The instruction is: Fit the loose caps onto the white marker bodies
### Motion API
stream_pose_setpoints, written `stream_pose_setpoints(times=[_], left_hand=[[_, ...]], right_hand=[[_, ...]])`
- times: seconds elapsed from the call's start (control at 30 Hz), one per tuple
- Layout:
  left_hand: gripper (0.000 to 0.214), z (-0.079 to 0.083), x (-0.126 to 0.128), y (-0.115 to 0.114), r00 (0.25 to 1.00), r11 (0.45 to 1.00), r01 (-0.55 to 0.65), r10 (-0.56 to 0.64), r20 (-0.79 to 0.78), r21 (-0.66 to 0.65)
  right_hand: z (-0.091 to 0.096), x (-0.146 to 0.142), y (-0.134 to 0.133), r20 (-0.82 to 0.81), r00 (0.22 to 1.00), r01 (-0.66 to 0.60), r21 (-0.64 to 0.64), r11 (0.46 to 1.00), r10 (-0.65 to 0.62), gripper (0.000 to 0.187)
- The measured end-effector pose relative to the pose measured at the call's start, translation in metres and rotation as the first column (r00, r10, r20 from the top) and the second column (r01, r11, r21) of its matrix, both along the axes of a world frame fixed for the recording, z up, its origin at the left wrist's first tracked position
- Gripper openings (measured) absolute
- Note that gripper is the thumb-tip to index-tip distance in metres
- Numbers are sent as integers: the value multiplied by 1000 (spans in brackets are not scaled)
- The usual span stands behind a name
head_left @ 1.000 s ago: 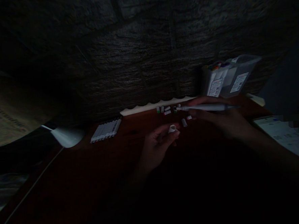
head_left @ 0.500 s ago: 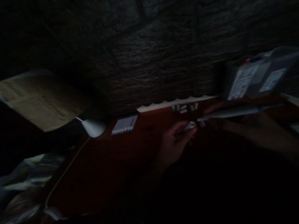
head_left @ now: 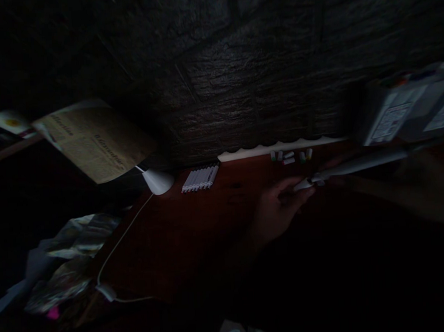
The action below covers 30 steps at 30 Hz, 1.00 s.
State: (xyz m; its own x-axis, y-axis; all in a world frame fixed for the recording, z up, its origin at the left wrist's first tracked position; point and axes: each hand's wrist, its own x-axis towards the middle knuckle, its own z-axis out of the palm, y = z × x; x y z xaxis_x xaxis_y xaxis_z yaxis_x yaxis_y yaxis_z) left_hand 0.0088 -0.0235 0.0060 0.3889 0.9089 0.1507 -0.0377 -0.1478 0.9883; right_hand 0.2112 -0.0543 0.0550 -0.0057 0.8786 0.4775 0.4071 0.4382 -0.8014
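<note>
The scene is very dark. My left hand (head_left: 277,212) is closed on a small white marker cap (head_left: 303,184) over the reddish table (head_left: 196,232). The cap meets the tip of a long white marker (head_left: 357,165), which my right hand (head_left: 406,174) grips near its far end; that hand is dim and blurred. Several loose caps (head_left: 291,157) lie just behind, near the wall. A row of white markers (head_left: 200,179) lies side by side further left.
Clear plastic marker boxes (head_left: 406,109) stand at the back right. A white lamp head (head_left: 157,181) with a cord (head_left: 117,242) sits at the left, under a hanging printed paper (head_left: 92,141). Crumpled wrapping (head_left: 69,255) lies at the lower left. A white scalloped strip (head_left: 281,146) runs along the stone wall.
The view has swung left, shifting everything rightward in frame. The cap in my left hand and the marker tip have come together; a second ago they were apart.
</note>
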Motion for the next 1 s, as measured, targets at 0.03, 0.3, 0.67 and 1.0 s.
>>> stream_pose_setpoints(times=[0.03, 0.3, 0.67, 1.0], left_hand=[[34, 0, 0, 0, 1000, 1000, 6, -6, -6, 7], [32, 1, -2, -1, 999, 1000, 7, -7, -46, 2], [28, 8, -1, -4, 998, 998, 57, -57, 10, -10], [29, 9, -2, 1, 1000, 998, -17, 16, 16, 58]], right_hand=[[-2, 1, 1, 6, 999, -49, -38, 998, 49, 31], [-6, -9, -3, 149, 984, -100, 0, 995, 99, 19], [-3, 17, 14, -97, 975, 202, 6, 979, -200, 22], [2, -12, 1, -316, 924, -230, -14, 973, 214, 10]])
